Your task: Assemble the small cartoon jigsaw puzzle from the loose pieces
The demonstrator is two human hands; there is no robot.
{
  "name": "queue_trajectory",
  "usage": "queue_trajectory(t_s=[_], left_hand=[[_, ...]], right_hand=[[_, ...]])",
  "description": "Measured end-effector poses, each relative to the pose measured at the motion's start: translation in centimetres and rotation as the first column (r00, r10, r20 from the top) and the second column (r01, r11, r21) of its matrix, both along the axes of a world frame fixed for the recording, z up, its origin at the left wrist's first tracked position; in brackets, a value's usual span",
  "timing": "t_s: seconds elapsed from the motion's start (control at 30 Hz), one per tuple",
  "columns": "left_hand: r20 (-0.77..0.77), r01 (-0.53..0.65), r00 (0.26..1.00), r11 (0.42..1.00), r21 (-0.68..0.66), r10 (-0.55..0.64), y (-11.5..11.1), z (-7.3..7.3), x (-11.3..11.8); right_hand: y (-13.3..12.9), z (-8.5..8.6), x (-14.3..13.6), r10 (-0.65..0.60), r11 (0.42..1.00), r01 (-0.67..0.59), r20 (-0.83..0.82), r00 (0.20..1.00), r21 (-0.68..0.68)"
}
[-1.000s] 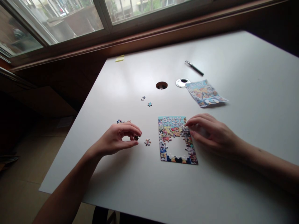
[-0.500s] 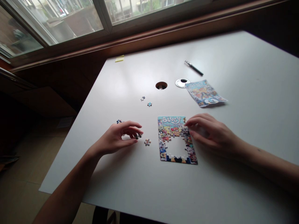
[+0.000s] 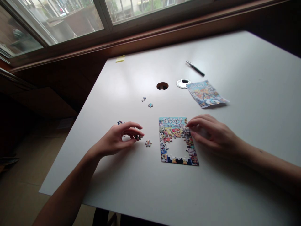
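Observation:
A partly assembled jigsaw puzzle [image 3: 174, 124] lies flat on the white table, its printed border joined around a bare gap in the middle. My left hand [image 3: 121, 136] is left of it, fingers curled around a small dark puzzle piece [image 3: 138, 137] at the thumb and fingertips. Behind that hand a cluster of loose pieces [image 3: 119, 122] is mostly hidden. One loose piece [image 3: 148, 143] sits between the hand and the puzzle. My right hand [image 3: 209, 133] rests at the puzzle's upper right edge, index fingertip touching it, thumb apart and nothing seen between them.
Two more loose pieces, one pale blue [image 3: 150, 105], lie farther back. A creased picture sheet [image 3: 207, 94] partly overlaps a silver ring cover [image 3: 182, 83]. A round hole [image 3: 162, 86] opens in the table [image 3: 141, 188]. Beyond are a black pen [image 3: 195, 68] and yellow tape [image 3: 120, 59].
My left fingertips and the dark piece have shifted slightly left, and the thumb has risen a little. My right hand and the puzzle have stayed put.

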State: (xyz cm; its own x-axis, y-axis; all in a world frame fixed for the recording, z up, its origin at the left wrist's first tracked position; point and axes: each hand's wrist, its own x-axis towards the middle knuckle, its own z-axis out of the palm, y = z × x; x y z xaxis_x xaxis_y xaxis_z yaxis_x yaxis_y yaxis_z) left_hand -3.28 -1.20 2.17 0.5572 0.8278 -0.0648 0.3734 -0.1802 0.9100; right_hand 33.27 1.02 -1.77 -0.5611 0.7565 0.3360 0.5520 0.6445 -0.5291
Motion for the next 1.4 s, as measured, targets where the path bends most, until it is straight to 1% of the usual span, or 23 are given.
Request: queue_trajectory(t_s=[0.13,0.33,0.5,0.7,1.0,1.17,1.4], left_hand=[[0.0,0.009,1.0,1.0,0.022,-0.009,0.05,0.17,0.05],[-0.094,0.051,0.995,0.992,0.115,-0.04,0.27,0.49,0.04],[-0.125,0.073,0.991,0.984,0.162,-0.053,0.42,0.55,-0.02],[-0.115,0.029,0.993,0.994,0.105,-0.016,0.36,0.49,-0.22],[-0.12,0.005,0.993,0.996,0.086,0.005,0.3,0.46,-0.27],[-0.118,0.01,0.993,0.995,0.104,0.002,0.37,0.35,-0.35],[-0.134,0.051,0.991,0.986,0.156,-0.03,0.37,0.51,-0.11]], right_hand=[[0.04,-0.02,0.02,0.002,1.0,-0.002,-0.006,1.0,0.001],[0.02,-0.02,-0.03,-0.017,1.0,0.016,-0.013,1.0,-0.009],[0.0,-0.01,0.01,-0.007,1.0,0.007,-0.006,1.0,-0.006],[-0.02,-0.02,-0.01,-0.013,1.0,0.012,-0.011,1.0,-0.012],[0.01,0.05,-0.04,-0.013,1.0,0.013,-0.014,1.0,-0.014],[0.04,-0.01,0.05,0.004,1.0,-0.004,-0.004,1.0,0.006],[0.09,-0.22,0.08,0.006,1.0,-0.006,-0.001,1.0,0.021]])
